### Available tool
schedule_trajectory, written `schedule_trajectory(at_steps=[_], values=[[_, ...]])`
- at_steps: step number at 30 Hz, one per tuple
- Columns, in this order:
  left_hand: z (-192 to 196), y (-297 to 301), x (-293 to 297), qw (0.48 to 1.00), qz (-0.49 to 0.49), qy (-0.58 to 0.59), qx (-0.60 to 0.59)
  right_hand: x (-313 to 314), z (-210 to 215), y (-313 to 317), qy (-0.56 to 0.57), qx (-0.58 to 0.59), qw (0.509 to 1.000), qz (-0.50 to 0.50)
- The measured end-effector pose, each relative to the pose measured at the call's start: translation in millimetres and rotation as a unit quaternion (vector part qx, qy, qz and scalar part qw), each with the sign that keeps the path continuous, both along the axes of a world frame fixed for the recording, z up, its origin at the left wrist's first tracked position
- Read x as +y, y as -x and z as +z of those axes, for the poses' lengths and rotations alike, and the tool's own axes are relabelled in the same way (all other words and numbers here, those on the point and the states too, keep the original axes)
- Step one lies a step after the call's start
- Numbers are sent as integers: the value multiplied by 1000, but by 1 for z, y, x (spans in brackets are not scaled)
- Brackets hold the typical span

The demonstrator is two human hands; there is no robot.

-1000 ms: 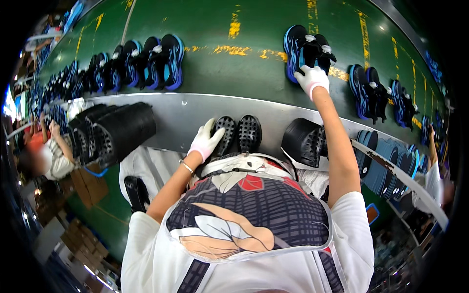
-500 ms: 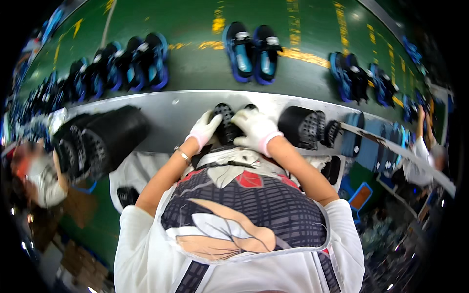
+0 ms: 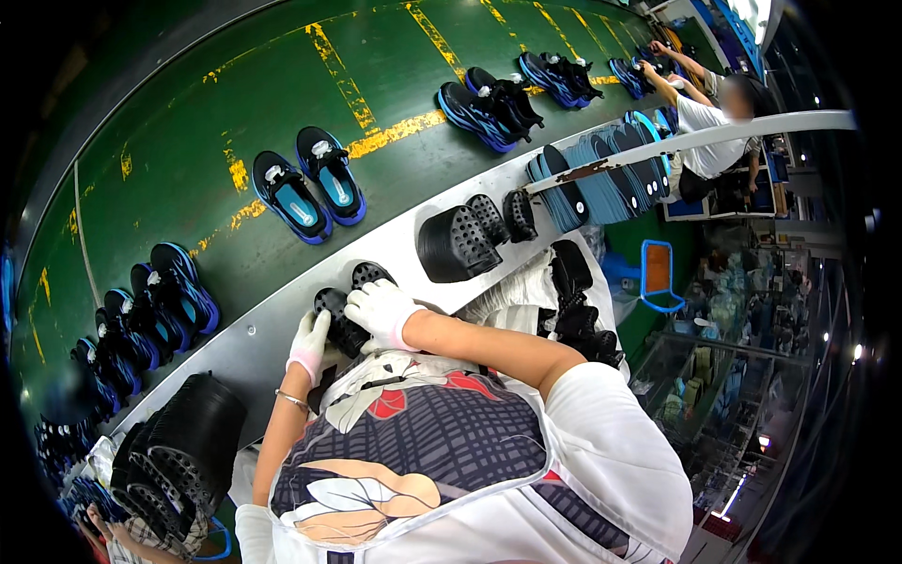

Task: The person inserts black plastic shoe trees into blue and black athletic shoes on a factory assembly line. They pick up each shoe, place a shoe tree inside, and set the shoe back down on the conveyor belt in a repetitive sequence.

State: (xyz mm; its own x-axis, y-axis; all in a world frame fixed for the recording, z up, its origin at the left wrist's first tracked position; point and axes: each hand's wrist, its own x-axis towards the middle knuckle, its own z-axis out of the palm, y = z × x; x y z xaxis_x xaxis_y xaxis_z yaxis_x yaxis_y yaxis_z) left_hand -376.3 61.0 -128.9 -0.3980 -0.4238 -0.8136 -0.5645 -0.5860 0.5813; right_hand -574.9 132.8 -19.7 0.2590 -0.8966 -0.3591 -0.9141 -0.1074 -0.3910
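A black perforated shoe form (image 3: 336, 308) stands on the narrow metal ledge close to my apron. My left hand (image 3: 308, 344), in a white glove with a pink cuff, has its fingers against the form's left side. From the right my right hand (image 3: 383, 316), gloved alike, closes over the form's other side, and its palm hides part of it. A second black perforated form (image 3: 371, 274) lies just beyond my right fingers, partly covered by them. The lower ends of both forms are hidden behind my hands and apron.
Nested black forms (image 3: 449, 246) stand right of my hands; a bigger stack (image 3: 202, 428) lies left. Blue insoles (image 3: 592, 179) are racked farther right under a metal bar (image 3: 695, 141). Beyond the ledge, black-and-blue shoes (image 3: 324, 174) sit on a green surface (image 3: 225, 132). Another person (image 3: 709, 127) works far right.
The view has swung and tilted toward the right, so the ledge now runs diagonally and more of the right side shows. Both hands stay at the same black form.
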Motion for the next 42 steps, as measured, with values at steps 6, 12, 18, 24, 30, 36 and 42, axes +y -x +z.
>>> schedule_trajectory(at_steps=[6, 12, 18, 24, 30, 36, 42], values=[[33, 0, -4, 999, -5, -19, 37, 0, 8, 6, -36, -74, 995, -55], [67, -4, -22, 985, -18, 99, 142, -3, 39, 13, 5, -232, 965, -125], [113, 22, -44, 813, 205, -339, 426, -22, 65, 9, 20, -286, 948, -136], [118, 28, -57, 840, 314, -241, 370, -38, 73, -2, -18, -330, 928, -172], [95, 56, -79, 899, 326, -81, 282, -49, 60, -23, -20, -177, 944, -277], [77, 77, -108, 937, 266, 3, 228, -83, 54, -2, -27, -52, 960, -274], [44, 56, -102, 879, -96, 463, 62, -142, 33, 39, -85, 99, 972, -194]])
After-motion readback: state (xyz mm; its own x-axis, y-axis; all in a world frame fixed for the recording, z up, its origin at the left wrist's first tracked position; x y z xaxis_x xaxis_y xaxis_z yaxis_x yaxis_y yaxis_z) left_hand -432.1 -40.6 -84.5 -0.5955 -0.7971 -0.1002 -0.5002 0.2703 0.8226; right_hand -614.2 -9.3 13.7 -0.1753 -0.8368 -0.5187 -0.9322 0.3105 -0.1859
